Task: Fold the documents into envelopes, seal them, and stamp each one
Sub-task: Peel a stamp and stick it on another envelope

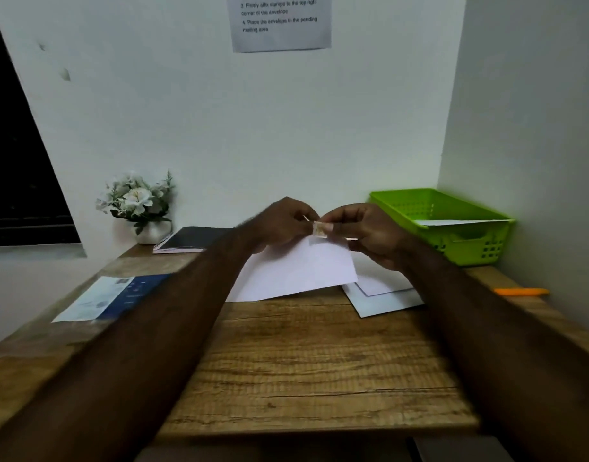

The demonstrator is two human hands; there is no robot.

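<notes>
Nearest, the wooden desk (319, 361) carries a white envelope (296, 271), its long axis running left to right and slightly skewed. Just above the envelope's far right corner, the left hand (279, 225) and right hand (363, 231) meet, the fingers of both curled and pinching a small stamp (319, 229) between them. The target corner thus sits directly under the stamp, on the right hand's side, so I judge that a short downward press is all that is needed. Farther right, a green basket (453, 241) holds something white and flat.

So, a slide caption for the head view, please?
A stamp pinched by left hand and right hand over a white envelope.
</notes>
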